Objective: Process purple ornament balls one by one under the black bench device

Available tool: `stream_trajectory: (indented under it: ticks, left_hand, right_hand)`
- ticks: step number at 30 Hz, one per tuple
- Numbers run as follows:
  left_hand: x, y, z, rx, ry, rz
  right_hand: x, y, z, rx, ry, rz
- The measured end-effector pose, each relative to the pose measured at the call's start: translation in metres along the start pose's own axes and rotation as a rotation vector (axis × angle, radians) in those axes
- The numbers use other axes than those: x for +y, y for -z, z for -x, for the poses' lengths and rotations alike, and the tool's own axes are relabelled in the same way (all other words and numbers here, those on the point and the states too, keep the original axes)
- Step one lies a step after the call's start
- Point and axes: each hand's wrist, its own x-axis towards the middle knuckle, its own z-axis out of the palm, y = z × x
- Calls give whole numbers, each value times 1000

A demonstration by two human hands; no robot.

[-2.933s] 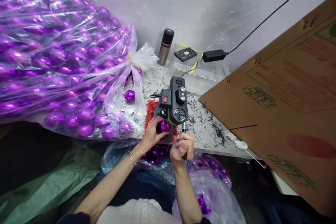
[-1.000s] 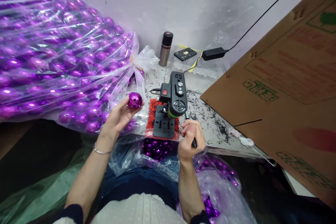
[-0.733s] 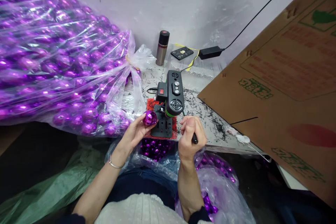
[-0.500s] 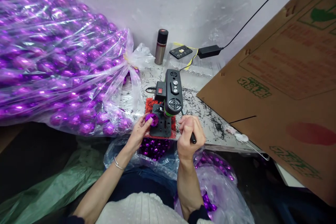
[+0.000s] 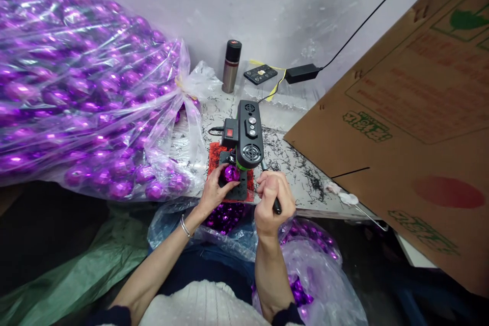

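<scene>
Purple ball [image 5: 231, 173] sits over the black plate [image 5: 240, 192] of a small machine [image 5: 250, 130], just beside its rounded front end. The left hand [image 5: 212, 191] pinches it from the left, thumb on the near side and fingers on the far side; a bracelet [image 5: 185, 226] circles that wrist. The right hand [image 5: 274, 198] has its fingers curled around the machine's handle [image 5: 277, 207], whose black tip pokes out below the fist. On top of the machine are 2 round vents and 3 silver buttons, with 1 red switch [image 5: 229, 133] on its left. Red mat [image 5: 214, 155] shows under the plate, on a counter [image 5: 305, 198] strewn with dark bits. Left of the hands lies a big clear bag [image 5: 87, 86] full of purple balls. Behind stand a bottle [image 5: 231, 67] and, right of it, a flat phone [image 5: 260, 75]. A cardboard box [image 5: 401, 112] leans at the right.
</scene>
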Motion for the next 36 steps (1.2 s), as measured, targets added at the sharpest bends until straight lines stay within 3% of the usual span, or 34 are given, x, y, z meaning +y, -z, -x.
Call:
stream_trajectory:
  ticks: [16, 29, 36]
  left_hand:
    - [-16, 1, 6, -83, -225, -89]
    - [-16, -9, 1, -64, -259, -279]
    - [-18, -11, 3, -38, -280, -280]
  right_hand:
    - [2, -2, 4, 25, 25, -32]
    - [3, 0, 7, 19, 57, 4]
    - [24, -6, 34, 43, 95, 35]
